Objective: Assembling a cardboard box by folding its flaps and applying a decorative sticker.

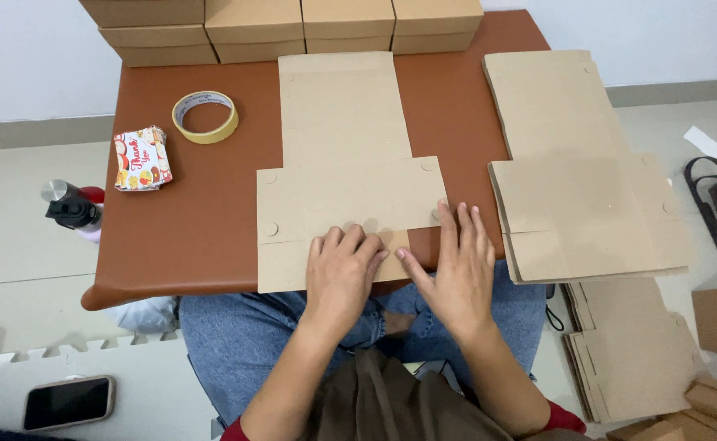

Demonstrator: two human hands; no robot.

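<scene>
Both hands flat on cardboard blank

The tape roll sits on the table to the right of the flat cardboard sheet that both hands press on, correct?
Not quite. The head view shows the tape roll on the table to the left of the flat cardboard sheet, not the right. The left hand and right hand do both press on that sheet's near edge.

brown table | flat cardboard sheet | cardboard stack | tape roll | cards | boxes
</scene>
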